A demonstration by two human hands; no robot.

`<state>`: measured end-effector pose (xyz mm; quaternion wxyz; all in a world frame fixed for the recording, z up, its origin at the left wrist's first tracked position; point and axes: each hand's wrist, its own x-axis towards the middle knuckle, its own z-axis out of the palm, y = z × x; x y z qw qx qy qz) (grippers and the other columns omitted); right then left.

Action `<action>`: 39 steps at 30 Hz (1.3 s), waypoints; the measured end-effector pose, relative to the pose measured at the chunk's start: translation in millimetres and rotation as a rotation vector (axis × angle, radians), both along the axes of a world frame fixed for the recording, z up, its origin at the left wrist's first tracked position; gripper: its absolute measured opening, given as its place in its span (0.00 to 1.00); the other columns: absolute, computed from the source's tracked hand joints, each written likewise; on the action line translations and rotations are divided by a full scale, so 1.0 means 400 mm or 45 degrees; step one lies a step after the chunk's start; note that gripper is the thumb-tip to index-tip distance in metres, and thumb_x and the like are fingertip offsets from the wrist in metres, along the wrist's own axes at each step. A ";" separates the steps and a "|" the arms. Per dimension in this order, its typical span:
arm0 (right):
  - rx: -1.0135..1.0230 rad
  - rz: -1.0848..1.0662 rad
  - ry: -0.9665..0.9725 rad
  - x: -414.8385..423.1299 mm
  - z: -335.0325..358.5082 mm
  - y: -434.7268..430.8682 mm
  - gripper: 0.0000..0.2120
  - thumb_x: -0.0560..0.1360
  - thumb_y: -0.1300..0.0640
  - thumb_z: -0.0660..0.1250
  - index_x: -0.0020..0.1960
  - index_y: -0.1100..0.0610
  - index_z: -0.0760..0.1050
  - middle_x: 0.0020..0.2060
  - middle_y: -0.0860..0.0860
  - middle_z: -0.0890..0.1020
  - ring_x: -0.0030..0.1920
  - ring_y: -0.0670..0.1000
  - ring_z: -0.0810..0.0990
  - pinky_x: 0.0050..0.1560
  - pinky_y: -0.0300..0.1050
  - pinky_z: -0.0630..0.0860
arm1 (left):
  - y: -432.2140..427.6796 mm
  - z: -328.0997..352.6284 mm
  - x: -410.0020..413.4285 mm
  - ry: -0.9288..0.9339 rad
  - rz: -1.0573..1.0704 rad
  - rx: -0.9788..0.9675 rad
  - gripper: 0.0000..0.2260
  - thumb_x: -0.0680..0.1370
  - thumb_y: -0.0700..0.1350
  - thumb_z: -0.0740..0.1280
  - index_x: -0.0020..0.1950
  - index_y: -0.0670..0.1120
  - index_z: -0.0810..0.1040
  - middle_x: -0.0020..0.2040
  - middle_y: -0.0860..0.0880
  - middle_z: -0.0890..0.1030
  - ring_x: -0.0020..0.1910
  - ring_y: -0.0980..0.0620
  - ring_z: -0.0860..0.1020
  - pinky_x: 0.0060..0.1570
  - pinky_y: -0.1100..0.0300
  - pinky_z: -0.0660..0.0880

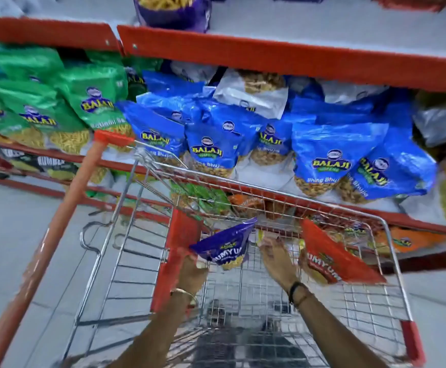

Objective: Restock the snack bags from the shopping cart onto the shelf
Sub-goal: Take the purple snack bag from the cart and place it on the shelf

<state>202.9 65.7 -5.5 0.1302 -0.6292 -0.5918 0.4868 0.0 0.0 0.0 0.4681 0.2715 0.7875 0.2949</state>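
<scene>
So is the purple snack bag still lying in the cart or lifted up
Lifted. The left hand holds the purple snack bag by its lower edge, tilted, above the cart's wire floor. The right hand is open beside it.

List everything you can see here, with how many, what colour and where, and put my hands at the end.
Purple bag: one, purple, held over the cart.
Red bag: one, red, leaning inside the cart on the right.
Cart: one, steel wire with red trim, in front of the shelves.
Blue bags: several, blue, middle shelf.
Green bags: several, green, middle shelf, left.
Shelves: red-edged, behind the cart.
Left hand: holds the purple bag.
Right hand: open, reaching into the cart beside the red bag.
</scene>
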 end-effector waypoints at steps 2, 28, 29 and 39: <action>-0.080 -0.003 -0.023 -0.017 -0.042 0.032 0.18 0.79 0.55 0.57 0.67 0.59 0.66 0.63 0.56 0.76 0.59 0.55 0.77 0.56 0.44 0.73 | 0.013 -0.056 0.004 -0.055 0.057 -0.167 0.14 0.66 0.26 0.66 0.51 0.29 0.72 0.28 0.50 0.66 0.27 0.54 0.66 0.20 0.74 0.64; 0.183 -0.361 0.364 -0.017 0.009 0.064 0.11 0.73 0.70 0.63 0.45 0.57 0.80 0.40 0.41 0.85 0.44 0.42 0.82 0.47 0.36 0.77 | 0.117 -0.022 0.010 0.100 0.083 0.240 0.17 0.74 0.44 0.65 0.27 0.54 0.67 0.28 0.51 0.70 0.35 0.52 0.69 0.38 0.55 0.67; 0.246 -0.333 0.339 -0.010 0.060 0.057 0.14 0.73 0.69 0.63 0.46 0.51 0.79 0.44 0.43 0.85 0.46 0.41 0.82 0.48 0.39 0.78 | 0.125 0.004 0.006 0.141 0.095 0.324 0.17 0.73 0.43 0.66 0.25 0.52 0.68 0.26 0.46 0.69 0.31 0.53 0.67 0.35 0.56 0.66; 0.809 -0.431 0.449 0.079 0.447 0.068 0.10 0.71 0.59 0.68 0.34 0.46 0.78 0.29 0.40 0.81 0.33 0.39 0.76 0.39 0.41 0.76 | 0.210 0.482 0.023 0.113 -0.014 0.883 0.10 0.66 0.47 0.67 0.26 0.46 0.75 0.28 0.40 0.74 0.33 0.56 0.70 0.35 0.54 0.70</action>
